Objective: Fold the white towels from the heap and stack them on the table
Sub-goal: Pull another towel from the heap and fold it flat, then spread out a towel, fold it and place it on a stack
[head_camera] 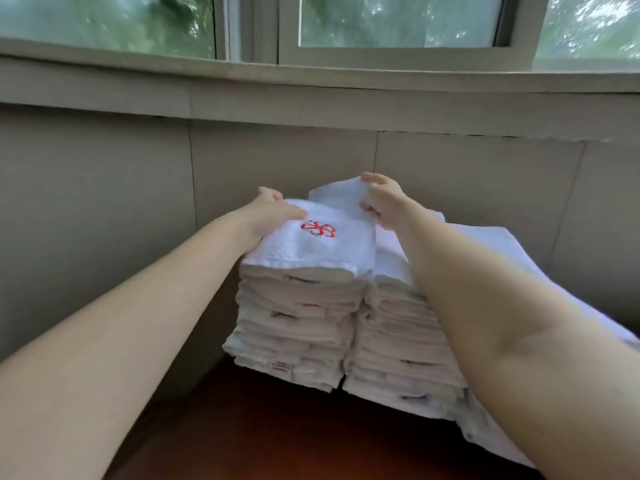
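Note:
A folded white towel (pixel 325 244) with a red embroidered mark lies on top of the left stack of folded towels (pixel 294 327). My left hand (pixel 270 216) grips its far left corner, thumb on top. My right hand (pixel 384 202) pinches its raised far right corner, which is lifted above the stack. A second stack of folded towels (pixel 398 341) stands close against the first on the right. My right forearm crosses over it. Both stacks rest on the dark wooden table (pixel 277 427).
A grey panelled wall (pixel 277 161) rises right behind the stacks, with a window sill and windows above. More white cloth (pixel 512 251) spreads to the right behind my right arm. The table's dark surface reaches toward me.

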{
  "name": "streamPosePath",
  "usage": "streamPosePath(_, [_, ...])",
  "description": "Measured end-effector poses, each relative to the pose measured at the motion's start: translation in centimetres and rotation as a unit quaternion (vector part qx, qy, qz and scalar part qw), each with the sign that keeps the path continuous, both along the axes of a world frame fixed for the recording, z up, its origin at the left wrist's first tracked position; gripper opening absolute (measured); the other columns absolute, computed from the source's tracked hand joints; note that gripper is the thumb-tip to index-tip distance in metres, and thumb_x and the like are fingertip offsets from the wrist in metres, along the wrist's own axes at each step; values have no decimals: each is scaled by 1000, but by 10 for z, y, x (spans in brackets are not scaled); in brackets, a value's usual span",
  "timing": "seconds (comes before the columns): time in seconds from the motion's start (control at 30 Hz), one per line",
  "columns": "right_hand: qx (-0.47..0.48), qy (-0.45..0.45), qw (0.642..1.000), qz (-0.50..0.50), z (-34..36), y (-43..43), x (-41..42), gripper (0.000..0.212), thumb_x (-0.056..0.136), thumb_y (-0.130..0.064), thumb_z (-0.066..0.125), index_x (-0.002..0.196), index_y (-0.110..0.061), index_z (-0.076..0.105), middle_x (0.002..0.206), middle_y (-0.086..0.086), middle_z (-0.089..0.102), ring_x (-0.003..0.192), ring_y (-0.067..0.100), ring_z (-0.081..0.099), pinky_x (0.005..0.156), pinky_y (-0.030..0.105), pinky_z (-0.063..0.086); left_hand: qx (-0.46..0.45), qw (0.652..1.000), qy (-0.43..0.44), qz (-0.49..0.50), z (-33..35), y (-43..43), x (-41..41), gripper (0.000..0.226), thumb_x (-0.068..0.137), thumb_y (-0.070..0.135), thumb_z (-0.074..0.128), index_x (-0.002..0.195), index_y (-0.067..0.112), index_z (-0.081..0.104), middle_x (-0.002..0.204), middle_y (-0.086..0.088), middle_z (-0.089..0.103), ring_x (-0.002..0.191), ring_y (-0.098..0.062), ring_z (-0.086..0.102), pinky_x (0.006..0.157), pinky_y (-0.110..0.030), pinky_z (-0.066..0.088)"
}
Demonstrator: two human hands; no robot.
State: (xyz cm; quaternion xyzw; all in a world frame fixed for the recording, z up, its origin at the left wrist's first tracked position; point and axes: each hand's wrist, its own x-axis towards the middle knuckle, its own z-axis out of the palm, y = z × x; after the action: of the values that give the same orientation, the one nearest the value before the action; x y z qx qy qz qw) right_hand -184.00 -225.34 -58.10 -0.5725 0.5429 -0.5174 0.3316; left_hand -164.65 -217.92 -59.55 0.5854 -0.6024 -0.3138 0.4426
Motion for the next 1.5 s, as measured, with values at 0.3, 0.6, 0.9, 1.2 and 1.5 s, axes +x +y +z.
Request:
streamPosePath(0.3, [14,373,926,-48,-25,1,17,36,93,-6,47,128,0,52,129,20,55,119,33,52,84,30,40,38,984,-170,34,-9,8,3,80,89,45,53,151,17,10,150,-10,29,129,-30,40,99,-36,38])
streamPosePath(0.6, [72,564,823,16,-35,-7,22,46,101,-34,28,141,-12,32,153,7,24,141,25,22,114,56,10,-78,858,-501,-82,-30,39,-66,52,99,40,22,150,31,20,157,-1,23,143,-25,19,112,-57,6])
streamPosePath(0.9, [89,582,808,-9,-35,-8,14,60,99,-48,10,151,-19,17,159,1,13,147,23,8,113,57,-2,-181,828,-528,-62,-56,50,-60,45,101,32,19,140,26,40,150,2,35,140,-25,24,113,-53,10])
streamPosePath(1.2, [55,476,872,103,-13,98,-24,48,102,-43,20,122,-15,53,128,6,54,100,24,51,77,31,37,-250,862,-441,-13,-40,89,-66,31,97,23,36,98,15,66,102,-4,62,100,-27,54,85,-31,36])
streamPosePath(1.5, [87,416,904,49,-19,262,-163,49,102,-43,28,123,-9,56,128,5,57,120,23,49,103,33,35,-191,931,-303,-75,-8,173,-129,29,96,23,40,103,20,68,111,2,63,98,-21,58,82,-34,50])
